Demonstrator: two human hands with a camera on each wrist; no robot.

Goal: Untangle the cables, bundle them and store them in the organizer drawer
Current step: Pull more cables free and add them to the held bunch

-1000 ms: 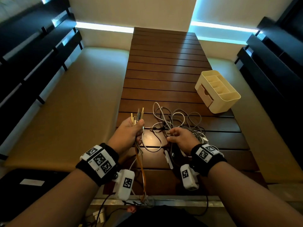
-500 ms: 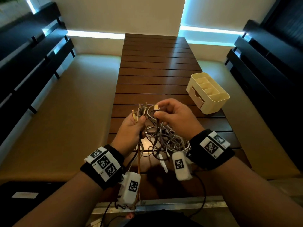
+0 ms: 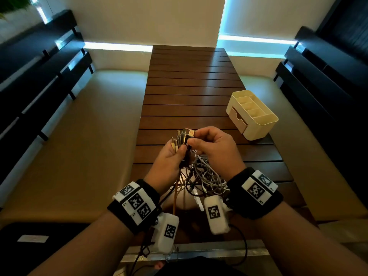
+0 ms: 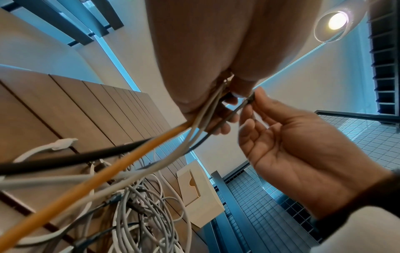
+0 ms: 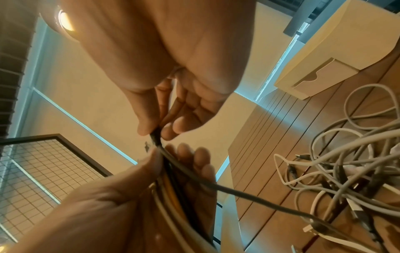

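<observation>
While the left hand grips gathered plug ends and the right hand pinches another dark plug, the grey cable tangle remains; bundling and the cream plastic organizer's drawer await.

— What colours are the cables I've got?

— Mostly pale grey and white in the tangle. In my left hand there is an orange cable, a black cable and cream-white ones; my right hand pinches a dark grey cable.

— And the box?

— The organizer is plain cream, drawer too. The table is dark brown in slats.

— My wrists?

— Black wristbands with white tags printed in black-and-white square patterns.
</observation>
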